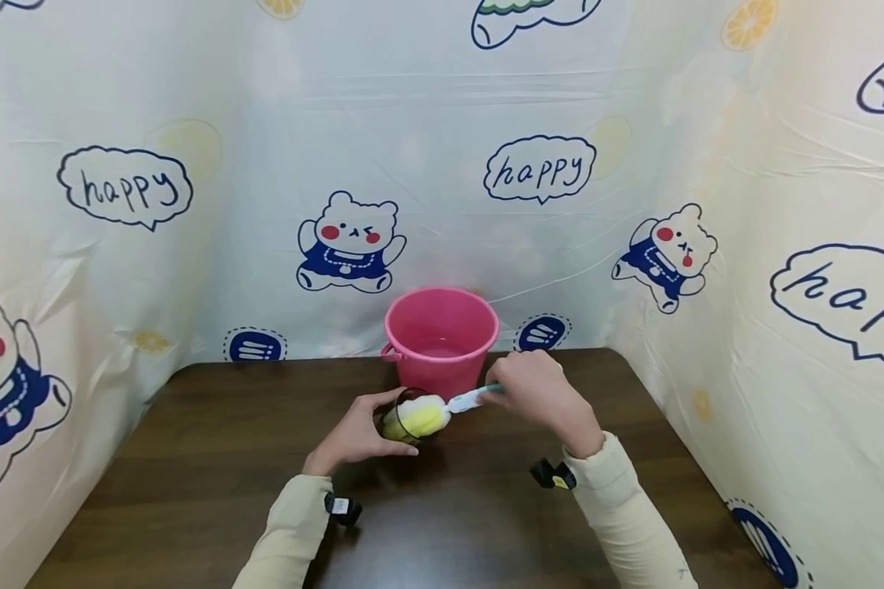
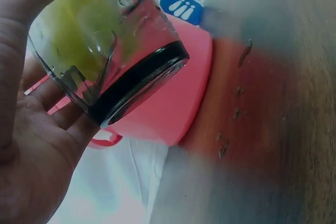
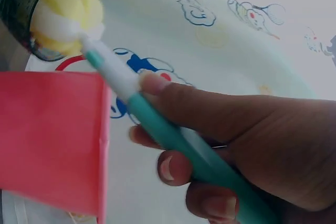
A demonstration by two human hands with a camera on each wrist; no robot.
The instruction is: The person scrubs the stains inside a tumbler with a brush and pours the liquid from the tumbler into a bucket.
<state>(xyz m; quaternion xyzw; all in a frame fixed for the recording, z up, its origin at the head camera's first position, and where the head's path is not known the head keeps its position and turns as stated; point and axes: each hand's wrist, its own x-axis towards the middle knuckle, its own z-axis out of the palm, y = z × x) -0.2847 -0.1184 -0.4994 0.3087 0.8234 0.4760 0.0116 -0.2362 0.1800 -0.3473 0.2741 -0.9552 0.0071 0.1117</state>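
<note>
My left hand [image 1: 359, 432] grips a dark, see-through glass [image 2: 113, 51], which is tilted with its mouth toward the right in the head view. In my right hand [image 1: 538, 391] is a sponge cup brush; fingers and thumb wrap its green and white handle [image 3: 173, 135]. The brush's yellow and white sponge head [image 1: 423, 415] sits partly inside the glass, its rear part sticking out of the mouth. Both hands are just in front of the pink bucket [image 1: 442, 360]. Through the glass wall, the left wrist view shows the yellow sponge as a blur.
The pink bucket, with a side handle lug [image 1: 390, 352], stands at the back edge of the brown wooden table [image 1: 214, 483]. Small water drops [image 2: 236, 111] lie on the tabletop near it. A printed white curtain [image 1: 442, 106] surrounds the table behind and at both sides.
</note>
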